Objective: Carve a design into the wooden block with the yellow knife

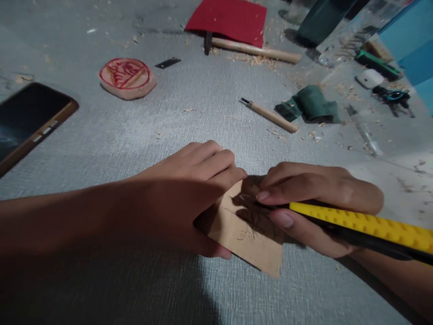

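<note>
A small tan wooden piece (252, 241) with dark pencil lines lies flat on the grey textured table (135, 135). My left hand (182, 198) presses down on its left side, thumb at the near edge. My right hand (318, 203) grips a yellow and black utility knife (365, 225), its tip hidden under my fingers and resting on the drawn part of the wood.
A phone (27, 122) lies at the left edge. Farther back are a round wooden stamp with red carving (126, 77), a red cloth (230, 20), two wooden-handled carving tools (270, 116) (253, 49), a green cloth (311, 106), keys (392, 97) and scattered wood shavings.
</note>
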Motion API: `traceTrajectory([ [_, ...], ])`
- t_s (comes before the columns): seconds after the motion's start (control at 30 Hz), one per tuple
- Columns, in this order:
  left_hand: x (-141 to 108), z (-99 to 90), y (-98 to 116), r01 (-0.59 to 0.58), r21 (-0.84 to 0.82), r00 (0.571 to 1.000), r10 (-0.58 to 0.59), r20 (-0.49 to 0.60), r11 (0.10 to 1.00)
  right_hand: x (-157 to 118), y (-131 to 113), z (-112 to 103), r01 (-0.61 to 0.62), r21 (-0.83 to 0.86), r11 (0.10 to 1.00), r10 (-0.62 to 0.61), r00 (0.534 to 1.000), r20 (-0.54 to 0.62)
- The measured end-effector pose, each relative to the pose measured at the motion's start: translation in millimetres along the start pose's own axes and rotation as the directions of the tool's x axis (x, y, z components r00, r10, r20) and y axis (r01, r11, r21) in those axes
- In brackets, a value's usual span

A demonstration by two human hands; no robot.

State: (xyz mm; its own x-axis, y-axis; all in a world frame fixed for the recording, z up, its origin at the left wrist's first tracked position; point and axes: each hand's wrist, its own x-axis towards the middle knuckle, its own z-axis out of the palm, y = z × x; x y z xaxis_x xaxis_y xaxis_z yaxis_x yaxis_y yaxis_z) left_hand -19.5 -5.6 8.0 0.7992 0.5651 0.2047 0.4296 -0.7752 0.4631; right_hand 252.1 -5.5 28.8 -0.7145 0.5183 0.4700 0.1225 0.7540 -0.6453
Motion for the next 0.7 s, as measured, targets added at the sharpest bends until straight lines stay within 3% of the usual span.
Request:
traceTrajectory([
  [0.23,-0.4,0.3,-0.8,-0.005,0.019,1.000,0.005,0.002,1.000,3.4,-4.6,6.5,-0.024,-0.058,0.998,0.025,1.000,0.006],
  [0.47,0.2,0.4,-0.4,-0.017,0.017,1.000,0.018,-0.009,1.000,3.4,-1.9,3.5,-0.038,0.068,0.997,0.038,0.999,0.004],
  [0.7,1.9,-2.1,1.3,-0.029,0.024,1.000,0.029,0.008,0.999,4.7,-1.8,-1.8,-0.090,0.033,0.995,0.088,0.994,0.066],
])
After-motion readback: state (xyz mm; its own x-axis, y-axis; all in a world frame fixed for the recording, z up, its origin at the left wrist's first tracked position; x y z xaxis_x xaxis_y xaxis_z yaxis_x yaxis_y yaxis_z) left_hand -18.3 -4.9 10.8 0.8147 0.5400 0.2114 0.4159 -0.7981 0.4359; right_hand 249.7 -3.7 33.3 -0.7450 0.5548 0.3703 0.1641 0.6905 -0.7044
